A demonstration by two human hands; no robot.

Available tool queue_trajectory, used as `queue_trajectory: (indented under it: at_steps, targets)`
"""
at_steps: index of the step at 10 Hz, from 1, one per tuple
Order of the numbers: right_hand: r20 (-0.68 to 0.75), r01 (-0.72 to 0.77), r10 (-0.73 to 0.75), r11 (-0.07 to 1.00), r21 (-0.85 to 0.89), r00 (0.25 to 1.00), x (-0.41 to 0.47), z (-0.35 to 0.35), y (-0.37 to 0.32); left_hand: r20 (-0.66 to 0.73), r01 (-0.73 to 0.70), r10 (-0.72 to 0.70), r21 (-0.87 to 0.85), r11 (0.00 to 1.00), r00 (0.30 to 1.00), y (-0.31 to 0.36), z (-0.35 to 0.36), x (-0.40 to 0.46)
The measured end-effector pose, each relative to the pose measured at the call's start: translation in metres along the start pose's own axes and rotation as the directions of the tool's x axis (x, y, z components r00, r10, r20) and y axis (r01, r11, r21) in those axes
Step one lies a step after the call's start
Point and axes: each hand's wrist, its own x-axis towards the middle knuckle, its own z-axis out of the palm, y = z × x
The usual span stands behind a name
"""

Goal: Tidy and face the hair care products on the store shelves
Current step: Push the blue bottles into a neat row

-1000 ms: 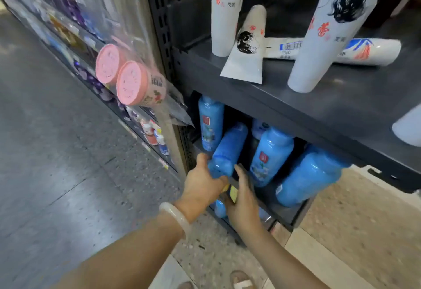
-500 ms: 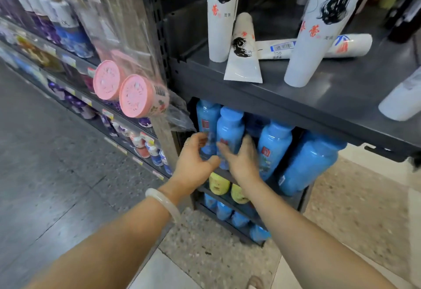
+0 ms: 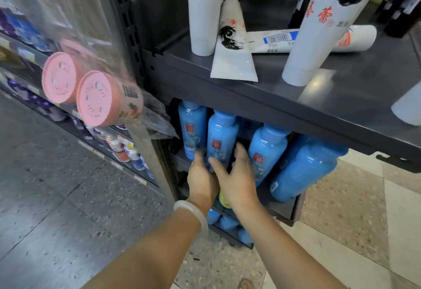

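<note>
Reaching hands: in the head view both hands meet at one blue bottle on the lower shelf.
Left hand: the left hand sits at the bottle's lower left side, fingers curled against it, a pale bangle on the wrist.
Right hand: the right hand clasps the same bottle from the right, thumb across the front near the label, fingers wrapped behind its right edge.
Held bottle: it stands nearly upright, red square label facing out, second from the left in the row.
Neighbours: another blue bottle stands just beside it on the left; a third leans on the right; a large blue bottle tilts steeply at the shelf's right end.
Upper shelf: the grey shelf carries white tubes; two stand, one leans, one lies flat behind.
Left side: two pink-lidded tubs hang in clear bags beside the shelf post.
</note>
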Motion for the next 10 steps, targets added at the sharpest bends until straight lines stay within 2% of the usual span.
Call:
queue_trajectory:
  at_steps: [1,3,4,6,10]
  targets:
    - [-0.027,-0.027,0.028,0.999,0.023,0.999,-0.025,-0.012,0.023,0.025,0.002,-0.001,-0.046,0.999,1.000,-0.002,0.007,0.005]
    - [-0.185,-0.128,0.136,0.990,0.055,0.973,-0.045,-0.029,0.056,0.043,-0.014,0.014,-0.013,1.000,0.999,-0.005,0.009,0.008]
    - [-0.187,-0.095,0.096,0.995,0.013,0.978,-0.037,-0.029,0.050,0.066,-0.029,0.028,0.013,1.000,0.997,-0.003,0.006,0.009]
    - [-0.256,-0.150,0.167,0.985,0.087,0.952,-0.005,-0.024,0.045,0.117,-0.092,0.083,0.074,0.993,0.990,-0.004,0.006,0.016]
    - [-0.251,-0.183,0.185,0.983,0.033,0.950,0.003,-0.016,0.047,0.132,-0.125,0.115,0.065,0.990,0.985,-0.013,0.010,0.019]
